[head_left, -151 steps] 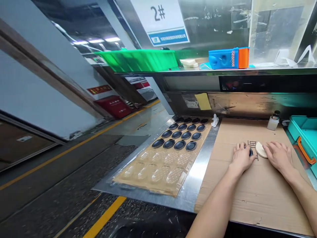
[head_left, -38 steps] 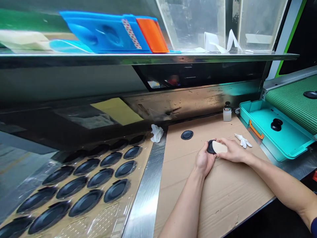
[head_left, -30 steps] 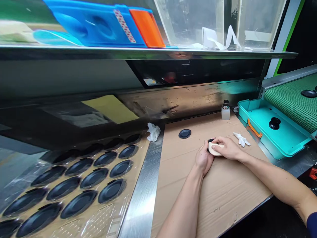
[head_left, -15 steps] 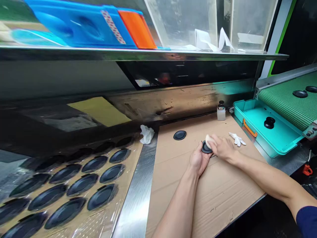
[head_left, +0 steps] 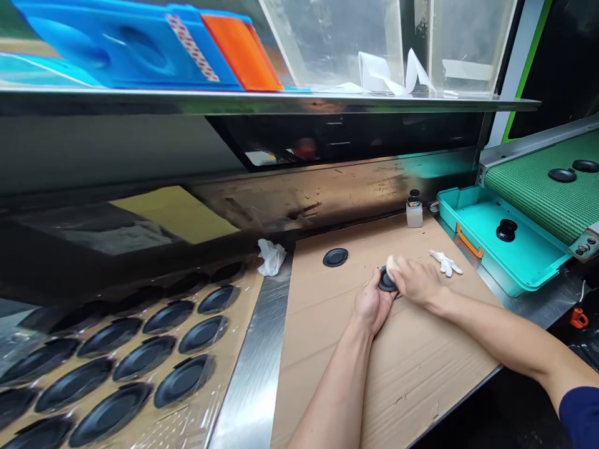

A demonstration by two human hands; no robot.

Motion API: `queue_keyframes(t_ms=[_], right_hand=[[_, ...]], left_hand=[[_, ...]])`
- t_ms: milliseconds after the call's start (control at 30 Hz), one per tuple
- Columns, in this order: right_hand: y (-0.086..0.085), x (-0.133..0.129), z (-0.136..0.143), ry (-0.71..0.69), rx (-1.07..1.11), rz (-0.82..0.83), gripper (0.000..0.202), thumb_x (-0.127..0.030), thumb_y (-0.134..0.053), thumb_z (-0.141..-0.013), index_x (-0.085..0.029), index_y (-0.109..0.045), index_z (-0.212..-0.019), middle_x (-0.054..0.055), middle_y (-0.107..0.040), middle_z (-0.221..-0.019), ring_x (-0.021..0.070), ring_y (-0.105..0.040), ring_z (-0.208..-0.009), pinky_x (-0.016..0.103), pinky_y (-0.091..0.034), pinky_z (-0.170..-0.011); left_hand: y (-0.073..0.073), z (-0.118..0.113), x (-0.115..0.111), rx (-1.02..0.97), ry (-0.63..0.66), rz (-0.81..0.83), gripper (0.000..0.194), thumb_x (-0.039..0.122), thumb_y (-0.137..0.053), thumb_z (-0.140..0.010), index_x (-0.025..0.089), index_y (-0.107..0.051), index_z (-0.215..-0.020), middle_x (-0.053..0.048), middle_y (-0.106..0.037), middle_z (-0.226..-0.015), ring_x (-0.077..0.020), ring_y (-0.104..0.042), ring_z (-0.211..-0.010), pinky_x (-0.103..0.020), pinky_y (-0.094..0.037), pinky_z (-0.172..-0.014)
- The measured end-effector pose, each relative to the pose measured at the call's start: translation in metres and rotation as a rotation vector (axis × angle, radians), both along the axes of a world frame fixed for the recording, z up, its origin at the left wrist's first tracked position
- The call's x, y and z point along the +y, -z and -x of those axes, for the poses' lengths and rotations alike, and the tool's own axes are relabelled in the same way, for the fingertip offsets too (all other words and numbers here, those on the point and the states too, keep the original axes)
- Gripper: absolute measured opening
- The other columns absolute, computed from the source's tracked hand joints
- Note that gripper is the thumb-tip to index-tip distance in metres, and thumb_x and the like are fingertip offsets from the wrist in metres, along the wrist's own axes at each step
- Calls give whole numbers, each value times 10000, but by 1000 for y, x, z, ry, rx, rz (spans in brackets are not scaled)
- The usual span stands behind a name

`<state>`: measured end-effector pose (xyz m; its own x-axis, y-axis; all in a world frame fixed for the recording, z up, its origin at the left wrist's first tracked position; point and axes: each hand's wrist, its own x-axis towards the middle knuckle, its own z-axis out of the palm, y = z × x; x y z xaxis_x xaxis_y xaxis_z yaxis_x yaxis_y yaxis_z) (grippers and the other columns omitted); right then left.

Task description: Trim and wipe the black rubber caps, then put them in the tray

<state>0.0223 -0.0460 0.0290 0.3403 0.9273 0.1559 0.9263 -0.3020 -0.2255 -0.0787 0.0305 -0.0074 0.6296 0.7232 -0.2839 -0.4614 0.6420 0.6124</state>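
My left hand point(head_left: 373, 304) grips a round black disc-shaped part point(head_left: 386, 280) by its edge, just above the cardboard sheet point(head_left: 337, 355). Pressed against the upper right of that part is a small off-white pad point(head_left: 390, 264), pinched in the fingers of my right hand point(head_left: 415, 280). Whether the pad is sponge or folded cloth is not clear. Another black disc point(head_left: 336, 257) lies flat on the cardboard, to the left of my hands. A crumpled white glove or cloth point(head_left: 446, 263) rests to the right, beyond my right wrist.
Several black discs point(head_left: 185, 380) lie in rows on a plastic-covered board at left. A crumpled white tissue point(head_left: 271, 257) is beside it. At the back stands a small pump bottle point(head_left: 414, 211). A turquoise bin point(head_left: 528, 274) and green conveyor belt point(head_left: 528, 178) are at right; a metal shelf point(head_left: 281, 105) overhangs.
The view has shifted slightly, so everything sits a little further left. My right hand's pad has moved slightly on the black disc; both hands keep their hold.
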Motion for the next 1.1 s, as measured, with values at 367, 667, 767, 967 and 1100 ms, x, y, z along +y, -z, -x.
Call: queue_keyframes(t_ms=[367, 667, 767, 967, 1100], right_hand=[[-5, -2, -2, 23, 38, 0, 382, -474, -360, -1083, -230, -555, -1302, 93, -756, -1154, 252, -723, -973, 318, -471, -779], [-4, -5, 8, -44, 53, 42, 397, -486, -385, -1071, -244, -561, -1332, 86, -758, -1160, 265, -718, -972, 318, -458, -754], [-5, -6, -1, -52, 57, 24, 381, -503, -385, -1071, -282, -594, -1300, 65, -772, -1120, 257, -720, -977, 309, -440, -761], [-5, -6, -27, 137, 117, -69, 386, -479, -428, -1064, -257, -601, -1329, 73, -779, -1062, 237, -716, -946, 306, -422, -784], [-12, -14, -30, -57, 83, -108, 360, -454, -414, -1080, -245, -698, -1151, 66, -754, -1090, 208, -661, -1047, 313, -421, -899]], left_hand=[[-3, 0, 1, 18, 23, -4, 358, 266, -433, -1066, 80, -736, -1024, -165, -778, -1075, -241, -740, -1056, -435, -571, -1041], [-10, 5, 2, -6, 46, 104, 415, 305, -375, -1077, 85, -716, -1159, -179, -765, -1153, -263, -712, -1158, -455, -550, -1081], [-12, 4, 1, -23, 55, 113, 422, 301, -369, -1076, 67, -712, -1148, -203, -748, -1189, -278, -700, -1183, -465, -547, -1085], [-13, 5, 6, -17, -50, 87, 389, 287, -371, -1076, 83, -702, -1104, -202, -746, -1167, -280, -705, -1154, -445, -603, -973], [-15, 12, 15, -53, -215, 89, 477, 369, -312, -1088, 98, -705, -1111, -195, -728, -1207, -258, -708, -1126, -363, -612, -877]])
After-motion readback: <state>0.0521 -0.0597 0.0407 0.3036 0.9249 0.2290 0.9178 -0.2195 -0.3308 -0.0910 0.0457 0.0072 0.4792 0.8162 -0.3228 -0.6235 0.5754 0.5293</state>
